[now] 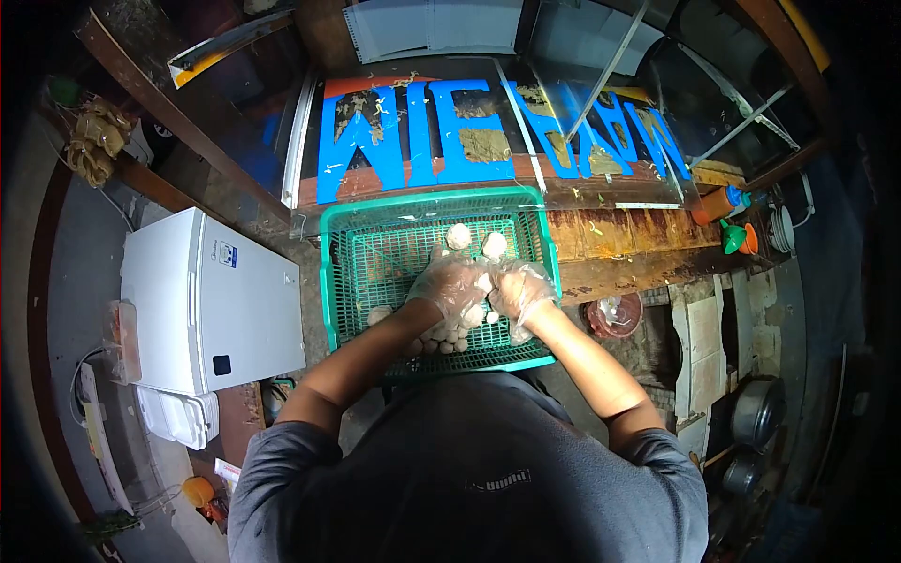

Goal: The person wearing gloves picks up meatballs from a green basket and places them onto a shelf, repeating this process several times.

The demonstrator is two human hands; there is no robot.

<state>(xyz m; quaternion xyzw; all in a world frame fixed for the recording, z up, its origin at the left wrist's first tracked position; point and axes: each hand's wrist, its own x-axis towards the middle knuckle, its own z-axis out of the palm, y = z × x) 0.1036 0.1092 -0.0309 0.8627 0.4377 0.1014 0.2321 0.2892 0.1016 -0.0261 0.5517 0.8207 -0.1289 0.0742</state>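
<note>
A green plastic basket point(330, 281) with a mesh bottom stands in front of me. My left hand point(449, 284) and my right hand point(522, 289), both in clear plastic gloves, are close together over its middle. Their fingers are closed and meet at a small pale lump point(483, 282), which looks like a piece of a meatball. Two larger pale meatballs point(459, 235) lie beyond my hands. Several small greyish meatballs point(446, 345) are gathered at the basket's near side, partly hidden by my left forearm. A tiny meatball point(492, 317) sits below my hands.
A white chest freezer point(249, 291) stands at the left, with white foam boxes point(178, 418) nearby. Behind the basket runs a wooden counter point(619, 239) under lettered glass. A reddish bucket point(615, 314) is at the right, with metal pots point(758, 413) farther right.
</note>
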